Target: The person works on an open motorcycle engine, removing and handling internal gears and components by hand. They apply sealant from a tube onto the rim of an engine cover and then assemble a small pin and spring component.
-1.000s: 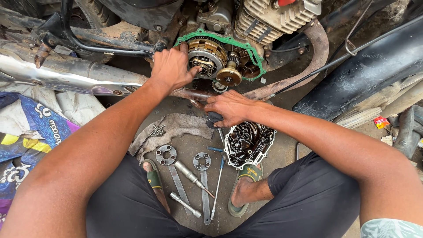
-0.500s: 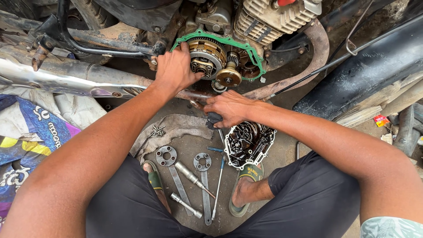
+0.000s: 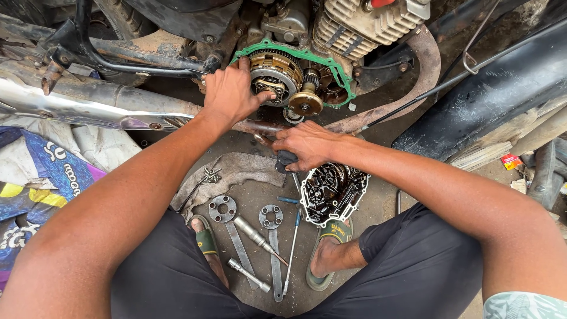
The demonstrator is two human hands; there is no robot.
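- Left hand (image 3: 229, 94), upper centre: fingers spread, pressed on the clutch assembly (image 3: 273, 72); nothing clamped.
- Right hand (image 3: 305, 145), centre: closed on a dark tool handle (image 3: 286, 158).
- Step judged: steadying the clutch; next needs tool alignment.
- Removed engine cover (image 3: 331, 192), lower centre-right.

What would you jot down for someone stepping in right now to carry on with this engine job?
Left hand: fingers on the round clutch assembly in the open engine side, inside the green gasket.
Right hand: closed on a dark-handled tool, just below the engine.
On the ground between the feet: the removed engine cover lying inside up, two flat holder wrenches with round heads, a socket bar, a screwdriver, and small bolts on a rag.
Done: cover off, clutch exposed.
Left: the clutch is still mounted, and the cover and bolts are still off.
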